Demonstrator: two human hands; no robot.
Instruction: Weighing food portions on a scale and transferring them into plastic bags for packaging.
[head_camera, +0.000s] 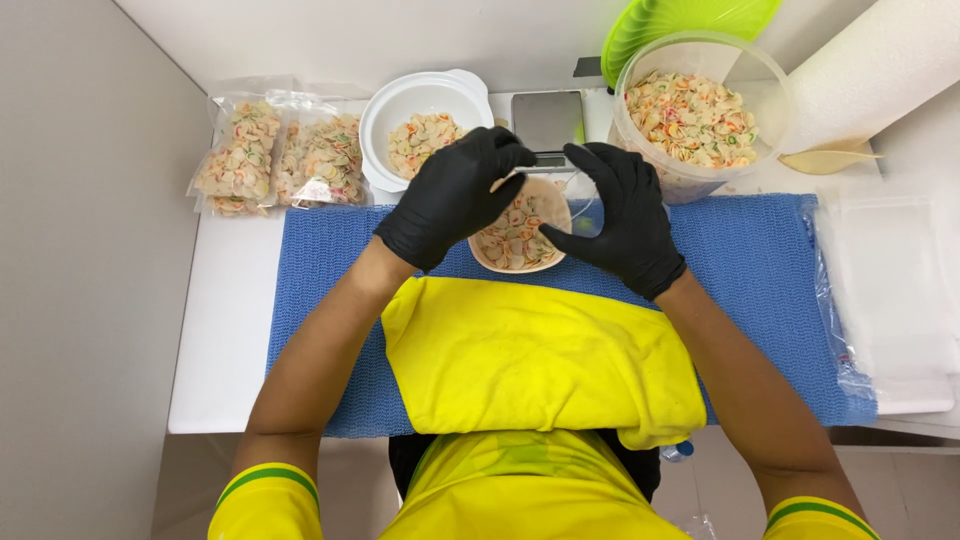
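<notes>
Far left, at ten o'clock, two sealed bags (280, 155) of coloured shell pasta lie side by side on the white table (225, 330). Just right of them, at eleven, a white bowl (420, 130) holds a shallow heap of the same shells. Now the left hand (455, 195), black-gloved, curls over the near-left rim of a small tan bowl (520, 235), fingers bent and pinched on something thin at the rim; what it pinches, I cannot tell. The tan bowl sits dead centre at twelve, on the far edge of the blue mat (330, 300), half full of shells. Behind it, a grey scale (548, 125) peeks out between the two gloves. The right hand (625, 220), gloved too, cups the bowl's right side, fingers narrow and curved, a clear film seemingly held between thumb and fingers. A yellow cloth (530, 360) lies on the mat at six, close to the body. At one o'clock a big clear tub (700, 115) stands heaped with shells, a green lid (680, 20) behind it. At two, a paper roll (870, 70) leans in, a wooden spoon (825, 160) beneath it. Far right, at three, clear empty bags (890, 290) are stacked.
</notes>
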